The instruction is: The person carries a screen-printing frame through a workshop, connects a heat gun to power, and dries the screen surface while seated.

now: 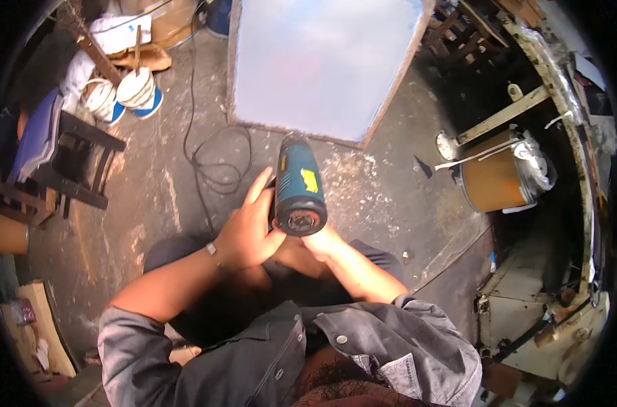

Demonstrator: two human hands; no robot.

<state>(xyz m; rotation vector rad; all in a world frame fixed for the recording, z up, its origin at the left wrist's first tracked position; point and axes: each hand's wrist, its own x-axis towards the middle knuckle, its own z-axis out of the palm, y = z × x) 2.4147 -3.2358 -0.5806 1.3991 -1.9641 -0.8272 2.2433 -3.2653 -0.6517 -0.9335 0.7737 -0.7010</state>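
Note:
A teal and black heat gun (298,180) is held up in front of me. Its rear vent points toward me and its narrow nozzle points away, at the near edge of a pale panel. My left hand (251,234) grips it from the left, thumb low and one finger stretched along the side. Beneath its rear end is my right hand (316,243), whose fingers are hidden by the body. The handle is hidden too. Beyond the nozzle, the whitish-blue panel (322,61) has a rough, brownish border.
A dark cord (220,186) lies looped on the stained floor. At left are a dark stool (84,132) and open paint tins (135,88). A brown drum (492,173) with white plastic on top stands at right, near a wooden bar (502,115).

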